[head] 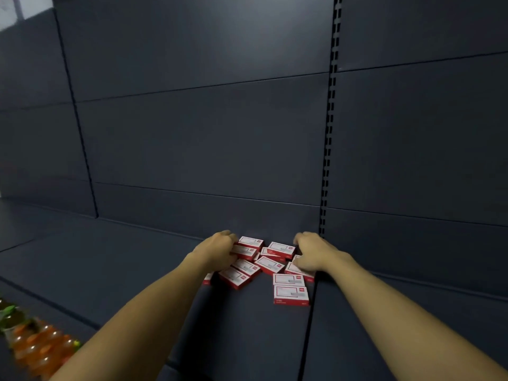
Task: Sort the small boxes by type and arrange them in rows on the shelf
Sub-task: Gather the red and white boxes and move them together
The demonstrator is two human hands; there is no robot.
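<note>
Small flat red-and-white cardboard boxes (269, 264) lie in a loose pile on the dark grey metal shelf (110, 259), at its back, close to the dark grey panelled back wall (206, 138). Most lie flat w/ white label faces up, turned at diff. angles, some overlapping. Two boxes at the near right edge of the pile sit one behind the other, roughly squared up, touching. All look the same type as far as the print can be read; text too small to tell.

Left hand (220, 250) is at the pile's left side, fingers curled in, knuckles up, touching the boxes at the rear left; can't tell whether it actually grips one. Right hand (312, 253) is on the pile's right side, palm down, fingers bent over the boxes there, thumb toward the pile's centre; whether it pinches a box or just rests on it, can't tell. Both forearms are bare, reaching in from the bottom.

A black slotted upright strip (331, 119) runs down the back wall, ending just behind the right hand. Bottom left corner: blurred orange and green packaged goods (35, 345) on a lower level.
</note>
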